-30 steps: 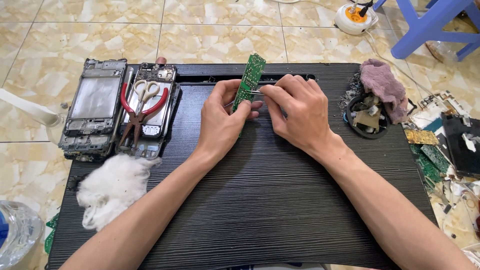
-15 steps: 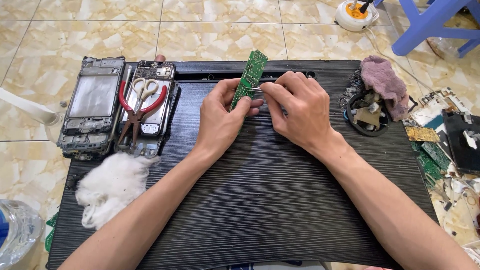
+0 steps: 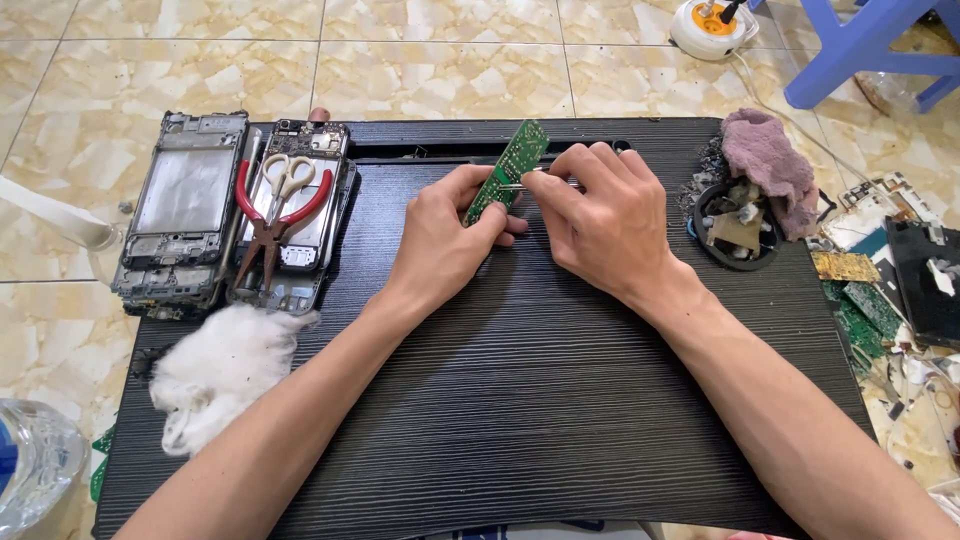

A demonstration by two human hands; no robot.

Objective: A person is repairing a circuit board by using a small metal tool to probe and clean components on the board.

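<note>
Seen from the head camera, looking down: two bare hands, one circuit board, one thin metal tool. Left hand [image 3: 440, 235] clamped on the lower end of a narrow green circuit board [image 3: 508, 171], held tilted up off a black ribbed mat [image 3: 540, 400] near its far edge. Right hand [image 3: 600, 215] closed, fingers pinched on a slim metal tool [image 3: 527, 185] whose tip touches the board's edge; most of the tool hidden inside the fist, so its kind hard to tell. Both hands close together, touching around the board. At the mat's left end, two stripped phone frames side by side: one with a dull grey metal plate [image 3: 185, 210], the other [image 3: 295, 220] darker, mostly covered by one pair of red-handled pliers [image 3: 265, 225] and one pair of small white-handled scissors [image 3: 288, 178] lying across it. Below them, one fluffy white wad of cotton [image 3: 225, 370], ragged at the edges. At the mat's right end, one round black dish [image 3: 740, 225] full of small scrap parts, too jumbled to count, with a crumpled mauve cloth [image 3: 770, 165] resting against it. Beyond the right edge, on glossy beige floor tiles [image 3: 440, 60], a litter of green and gold board pieces [image 3: 855, 290], cut off by the frame. Top right, blue plastic stool legs [image 3: 870, 50] and a round white-and-orange socket [image 3: 712, 25], both partly cut off. Bottom left, a clear plastic bottle [image 3: 30, 470], only partly in view.
</note>
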